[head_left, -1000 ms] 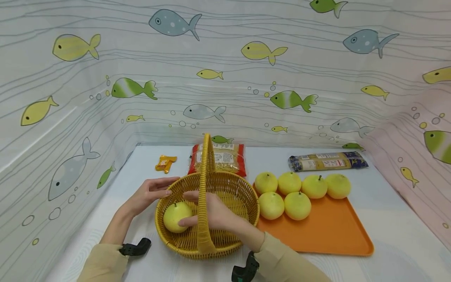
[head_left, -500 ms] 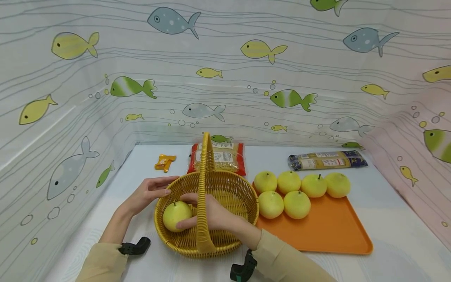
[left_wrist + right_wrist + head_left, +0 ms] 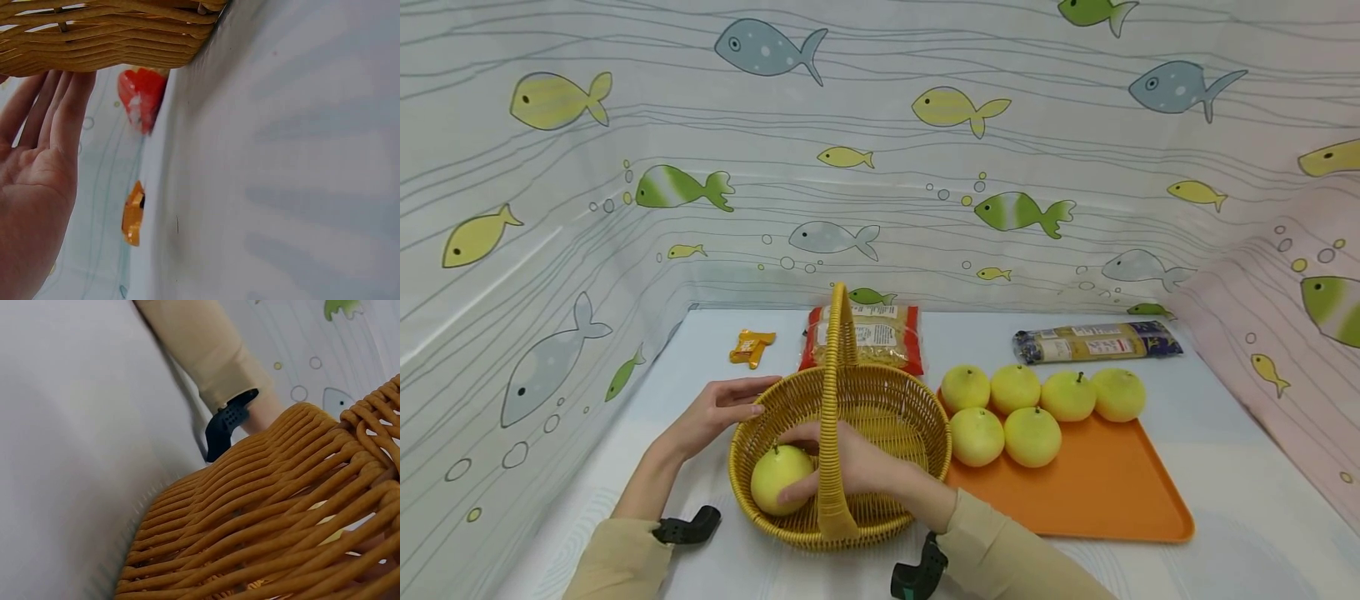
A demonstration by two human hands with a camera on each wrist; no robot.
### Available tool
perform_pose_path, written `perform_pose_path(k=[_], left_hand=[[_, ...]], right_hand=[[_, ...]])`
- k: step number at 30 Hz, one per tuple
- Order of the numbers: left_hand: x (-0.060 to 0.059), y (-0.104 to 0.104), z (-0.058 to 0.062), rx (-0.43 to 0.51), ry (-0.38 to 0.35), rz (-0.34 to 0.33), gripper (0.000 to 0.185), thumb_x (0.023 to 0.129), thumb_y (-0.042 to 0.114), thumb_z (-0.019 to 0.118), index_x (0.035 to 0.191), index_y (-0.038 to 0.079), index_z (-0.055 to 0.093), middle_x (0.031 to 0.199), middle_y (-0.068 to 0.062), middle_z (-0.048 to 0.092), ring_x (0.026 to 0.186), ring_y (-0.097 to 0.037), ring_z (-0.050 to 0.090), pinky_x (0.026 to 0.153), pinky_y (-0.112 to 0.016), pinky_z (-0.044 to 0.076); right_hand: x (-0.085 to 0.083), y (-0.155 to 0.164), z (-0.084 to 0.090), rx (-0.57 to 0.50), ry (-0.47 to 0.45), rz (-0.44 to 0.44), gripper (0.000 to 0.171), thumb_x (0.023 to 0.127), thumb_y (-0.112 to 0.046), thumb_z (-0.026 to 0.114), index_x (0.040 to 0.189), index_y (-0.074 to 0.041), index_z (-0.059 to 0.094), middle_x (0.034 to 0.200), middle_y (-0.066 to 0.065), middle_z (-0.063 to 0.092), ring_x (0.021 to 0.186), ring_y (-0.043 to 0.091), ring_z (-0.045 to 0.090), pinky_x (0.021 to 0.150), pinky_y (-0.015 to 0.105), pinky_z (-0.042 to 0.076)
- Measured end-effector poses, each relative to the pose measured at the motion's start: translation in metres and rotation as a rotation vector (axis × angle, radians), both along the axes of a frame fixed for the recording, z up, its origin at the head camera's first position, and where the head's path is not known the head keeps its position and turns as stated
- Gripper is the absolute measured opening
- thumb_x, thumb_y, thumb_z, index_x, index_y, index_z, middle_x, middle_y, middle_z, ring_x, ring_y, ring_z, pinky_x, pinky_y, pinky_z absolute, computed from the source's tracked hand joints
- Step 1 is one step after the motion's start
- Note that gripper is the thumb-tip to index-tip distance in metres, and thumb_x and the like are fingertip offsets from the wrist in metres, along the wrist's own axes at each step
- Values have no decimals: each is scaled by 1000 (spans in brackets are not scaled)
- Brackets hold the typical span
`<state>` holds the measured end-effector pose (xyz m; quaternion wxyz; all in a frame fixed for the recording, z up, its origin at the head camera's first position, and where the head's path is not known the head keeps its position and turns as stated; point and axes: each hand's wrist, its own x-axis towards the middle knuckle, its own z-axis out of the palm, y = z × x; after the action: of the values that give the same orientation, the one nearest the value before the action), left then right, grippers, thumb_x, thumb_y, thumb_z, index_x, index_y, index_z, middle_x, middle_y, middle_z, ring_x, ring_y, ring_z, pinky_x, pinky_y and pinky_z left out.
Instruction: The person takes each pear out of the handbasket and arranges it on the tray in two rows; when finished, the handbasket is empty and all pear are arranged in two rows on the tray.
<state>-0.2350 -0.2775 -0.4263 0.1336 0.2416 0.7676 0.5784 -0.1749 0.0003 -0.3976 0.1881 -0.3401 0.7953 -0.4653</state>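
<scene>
A woven yellow basket (image 3: 925, 417) with a tall handle stands on the white table. My right hand (image 3: 808, 467) reaches under the handle and grips a yellow pear (image 3: 775, 485) low in the basket's left side, thumb above and fingers below. My left hand (image 3: 752, 398) rests with straight fingers against the outside of the basket's left rim. The left wrist view shows that open palm (image 3: 44, 144) beside the basket wall (image 3: 112, 37). In the right wrist view only the basket's weave (image 3: 262, 512) and my left sleeve (image 3: 206, 350) are plain.
An orange tray (image 3: 1112, 500) right of the basket carries several yellow pears (image 3: 1033, 433). Behind lie a red packet (image 3: 880, 337), a dark blue packet (image 3: 1097, 342) and a small orange wrapper (image 3: 751, 346). Fish-patterned curtains wall in the table.
My right hand has lowered the pear a little deeper into the basket, toward its near side. The left hand has stayed on the rim.
</scene>
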Motion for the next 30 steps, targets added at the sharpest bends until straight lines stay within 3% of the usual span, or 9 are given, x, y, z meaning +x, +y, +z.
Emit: perform_pose_path(k=[8, 30], left_hand=[[0, 0, 0, 2, 2, -4, 48, 98, 8, 57, 145, -2, 49, 141, -12, 59, 119, -9, 64, 96, -21, 49], [0, 0, -1, -1, 3, 7, 48, 98, 8, 57, 144, -1, 50, 139, -7, 61, 118, -10, 64, 96, -22, 50]], right_hand=[[1, 2, -2, 36, 58, 69, 62, 78, -32, 86, 132, -18, 61, 120, -8, 63, 101, -1, 56, 85, 17, 49], [4, 3, -1, 60, 71, 69, 66, 78, -32, 86, 135, -17, 57, 120, -7, 62, 100, -1, 56, 84, 17, 48]])
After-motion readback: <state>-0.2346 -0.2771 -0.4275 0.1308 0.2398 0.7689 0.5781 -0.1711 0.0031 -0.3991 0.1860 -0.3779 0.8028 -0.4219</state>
